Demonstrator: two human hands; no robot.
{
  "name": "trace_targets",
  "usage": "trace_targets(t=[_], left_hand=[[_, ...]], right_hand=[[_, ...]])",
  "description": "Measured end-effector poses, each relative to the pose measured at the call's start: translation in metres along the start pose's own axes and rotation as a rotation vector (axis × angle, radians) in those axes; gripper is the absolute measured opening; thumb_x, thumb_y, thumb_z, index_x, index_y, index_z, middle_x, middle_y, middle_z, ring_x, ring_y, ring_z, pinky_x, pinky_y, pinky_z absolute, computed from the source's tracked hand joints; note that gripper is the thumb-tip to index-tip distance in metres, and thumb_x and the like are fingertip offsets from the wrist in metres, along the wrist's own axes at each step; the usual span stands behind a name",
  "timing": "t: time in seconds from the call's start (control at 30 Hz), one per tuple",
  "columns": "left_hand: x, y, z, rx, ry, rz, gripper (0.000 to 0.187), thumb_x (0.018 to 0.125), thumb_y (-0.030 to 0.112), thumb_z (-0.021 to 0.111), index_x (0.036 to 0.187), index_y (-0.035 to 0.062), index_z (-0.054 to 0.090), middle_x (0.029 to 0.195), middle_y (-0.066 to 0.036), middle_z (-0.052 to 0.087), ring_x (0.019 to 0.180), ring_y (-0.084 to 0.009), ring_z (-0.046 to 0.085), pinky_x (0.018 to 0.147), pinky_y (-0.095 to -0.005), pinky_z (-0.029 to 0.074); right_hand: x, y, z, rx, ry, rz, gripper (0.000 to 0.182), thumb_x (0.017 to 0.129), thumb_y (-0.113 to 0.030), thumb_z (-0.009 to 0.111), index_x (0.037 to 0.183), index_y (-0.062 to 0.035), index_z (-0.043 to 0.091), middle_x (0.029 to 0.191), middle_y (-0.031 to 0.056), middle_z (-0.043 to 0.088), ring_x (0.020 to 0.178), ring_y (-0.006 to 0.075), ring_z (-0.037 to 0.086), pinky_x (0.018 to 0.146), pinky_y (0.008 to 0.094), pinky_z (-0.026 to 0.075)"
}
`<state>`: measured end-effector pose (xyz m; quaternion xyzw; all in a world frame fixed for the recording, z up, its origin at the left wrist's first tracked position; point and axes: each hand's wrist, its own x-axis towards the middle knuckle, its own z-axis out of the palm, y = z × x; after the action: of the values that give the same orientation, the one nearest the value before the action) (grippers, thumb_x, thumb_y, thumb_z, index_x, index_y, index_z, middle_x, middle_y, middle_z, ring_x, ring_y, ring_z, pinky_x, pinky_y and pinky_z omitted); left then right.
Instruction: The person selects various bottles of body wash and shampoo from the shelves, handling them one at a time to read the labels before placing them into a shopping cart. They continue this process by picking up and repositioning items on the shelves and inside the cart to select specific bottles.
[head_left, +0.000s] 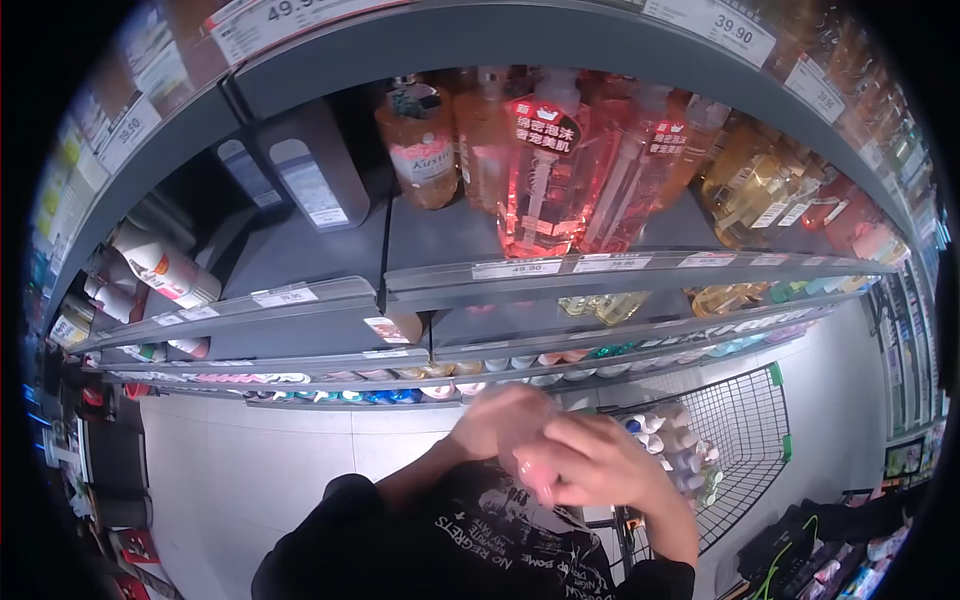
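In front of my chest, a pink, glossy, bottle-like item is held between both hands. My right hand is closed around it, fingers curled over its side. On its other side my left hand is closed against it, smeared by motion. The fingers cover much of the item, so its exact kind and label cannot be read. Ahead, pink pump bottles with red tags stand on the shelf, beside an amber bottle.
A shopping cart with several bottles in it stands at my right. Shelves with price labels curve across the front. Yellow bottles stand at right; a white bottle leans at left. Dark hanging goods are at lower right.
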<state>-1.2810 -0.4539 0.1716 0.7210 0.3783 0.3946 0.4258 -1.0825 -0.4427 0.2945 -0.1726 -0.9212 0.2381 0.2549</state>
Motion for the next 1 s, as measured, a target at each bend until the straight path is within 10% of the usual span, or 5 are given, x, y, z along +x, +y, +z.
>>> trace_targets(t=[0.1,0.3,0.53,0.73,1.0], left_hand=[[-0.028,-0.040,0.001,-0.274,0.360,-0.369,0.046,0.075,0.014,0.076,0.118,0.0066,0.063,0.113,-0.013,0.067,0.107,-0.0257,0.066,0.094,-0.0347,0.052],[-0.023,-0.120,-0.028,0.060,0.725,0.056,0.057,0.062,0.008,0.086,0.112,0.0025,0.059,0.114,-0.015,0.067,0.102,-0.0278,0.067,0.091,-0.0345,0.053],[0.013,-0.163,-0.042,0.169,0.987,-0.243,0.063,0.062,0.003,0.088,0.117,0.0024,0.056,0.106,-0.015,0.069,0.100,-0.0258,0.067,0.090,-0.0373,0.052],[0.029,-0.188,-0.051,-0.543,1.033,-0.285,0.055,0.069,-0.012,0.078,0.116,-0.0014,0.051,0.107,-0.017,0.069,0.095,-0.0237,0.070,0.083,-0.0345,0.059],[0.029,-0.220,-0.067,-0.330,0.970,-0.419,0.032,0.068,-0.009,0.077,0.099,-0.0050,0.067,0.092,-0.014,0.074,0.086,-0.0207,0.072,0.080,-0.0319,0.058]], right_hand=[[0.011,0.014,0.025,0.101,0.112,0.070,0.046,0.068,-0.016,0.079,0.111,-0.0067,0.065,0.106,0.0112,0.061,0.089,0.0326,0.067,0.079,0.0400,0.055],[-0.053,0.046,0.117,-0.006,0.385,0.562,0.057,0.075,-0.010,0.076,0.126,-0.0018,0.053,0.127,0.0220,0.055,0.114,0.0400,0.056,0.097,0.0459,0.048],[-0.095,0.048,0.166,-0.257,0.246,0.661,0.053,0.073,-0.003,0.071,0.123,-0.0012,0.054,0.131,0.0204,0.050,0.128,0.0417,0.045,0.106,0.0493,0.040],[-0.095,0.047,0.165,-0.200,0.285,0.671,0.045,0.074,-0.002,0.070,0.117,-0.0045,0.059,0.133,0.0167,0.051,0.130,0.0393,0.045,0.105,0.0493,0.039],[-0.092,0.048,0.166,-0.197,0.279,0.639,0.040,0.073,0.000,0.071,0.111,-0.0041,0.062,0.132,0.0179,0.052,0.126,0.0423,0.045,0.104,0.0503,0.039]])
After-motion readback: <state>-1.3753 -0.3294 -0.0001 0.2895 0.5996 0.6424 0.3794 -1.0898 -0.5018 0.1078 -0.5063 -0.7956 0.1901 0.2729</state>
